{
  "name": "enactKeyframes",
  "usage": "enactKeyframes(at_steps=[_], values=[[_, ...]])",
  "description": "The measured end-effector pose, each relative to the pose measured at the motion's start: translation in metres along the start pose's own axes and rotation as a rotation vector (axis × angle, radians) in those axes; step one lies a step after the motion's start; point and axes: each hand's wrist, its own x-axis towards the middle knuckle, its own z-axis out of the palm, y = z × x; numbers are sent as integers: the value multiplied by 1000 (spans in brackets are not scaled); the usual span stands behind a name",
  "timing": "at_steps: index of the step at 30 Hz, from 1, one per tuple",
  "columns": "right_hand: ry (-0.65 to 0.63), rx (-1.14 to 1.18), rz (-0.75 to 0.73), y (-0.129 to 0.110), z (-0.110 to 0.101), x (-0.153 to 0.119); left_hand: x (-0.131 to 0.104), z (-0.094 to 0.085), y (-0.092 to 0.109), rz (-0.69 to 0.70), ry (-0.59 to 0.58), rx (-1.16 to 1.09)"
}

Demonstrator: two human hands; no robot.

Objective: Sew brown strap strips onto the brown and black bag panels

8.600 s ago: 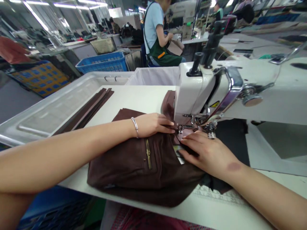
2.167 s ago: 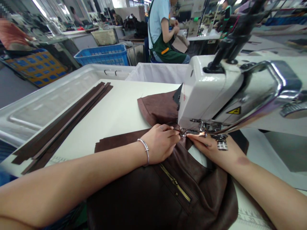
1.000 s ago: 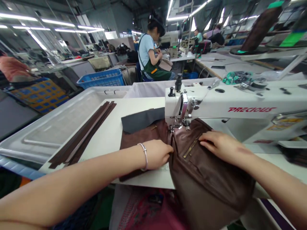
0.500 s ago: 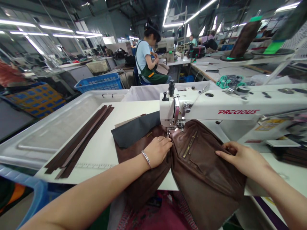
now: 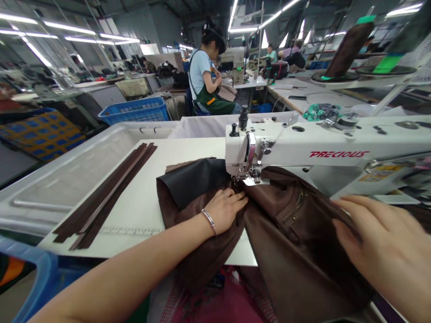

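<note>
A brown leather piece (image 5: 276, 233) with a brass zipper (image 5: 294, 208) lies under the needle area of the white sewing machine (image 5: 286, 148) and hangs off the table's front edge. My left hand (image 5: 226, 208), wearing a bracelet and ring, rests on the leather just in front of the presser foot (image 5: 235, 179), fingers stretched forward. At the right, my right hand (image 5: 373, 237) grips the leather's edge between thumb and fingers; it is somewhat blurred. A black panel (image 5: 191, 179) lies on the leather left of the needle.
Brown strips (image 5: 107, 197) lie on the white table (image 5: 141, 215) at the left, beside a printed ruler scale. A white bin (image 5: 43, 188) and a blue basket (image 5: 50, 264) flank the table. Thread cones (image 5: 350, 49) stand upper right. Another person (image 5: 205, 76) sits working ahead.
My right hand has moved right and nearer to me, pulling the leather and zipper rightward and folding the leather. My left hand has shifted slightly right, its fingers spreading a little.
</note>
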Motion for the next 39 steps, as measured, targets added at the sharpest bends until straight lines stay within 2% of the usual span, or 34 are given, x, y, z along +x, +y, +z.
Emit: enactKeyframes(at_steps=[1, 3, 4, 5, 8, 11, 15, 19, 22, 25, 29, 33, 35, 37, 39], values=[[9, 68, -143, -24, 0, 14, 0, 0, 0, -4, 0, -4], [-129, 237, -524, -60, 14, 36, 0, 1, -1, -6, -6, -11], [-185, 271, -636, -70, 27, 45, 0, 0, -1, -5, -9, -14], [-215, 267, -674, -74, 41, 51, -1, 0, -2, -3, -12, -18], [-208, 197, -546, -68, 84, 59, -5, -3, -3, 16, -19, -37], [-193, 176, -446, -57, 103, 54, -9, -3, -4, 77, -34, -60], [-229, 169, -458, -60, 97, 42, -10, 0, -9, 104, -7, -143], [-265, 158, -413, -74, 89, 35, -6, -8, -25, 2, 84, -533], [-287, 180, -368, -86, 86, 33, -1, -22, -41, -76, 41, -817], [-273, 217, -303, -95, 84, 32, 7, -31, -54, -89, -50, -906], [-267, 245, -265, -99, 83, 30, 16, -34, -65, -60, -141, -871], [-277, 248, -253, -99, 82, 30, 20, -41, -66, -57, -165, -815], [-278, 250, -253, -101, 82, 30, 21, -45, -60, -45, -207, -714], [-276, 250, -252, -103, 82, 30, 20, -47, -48, -14, -273, -520], [-268, 251, -239, -105, 82, 29, 16, -44, -34, 37, -284, -294]])
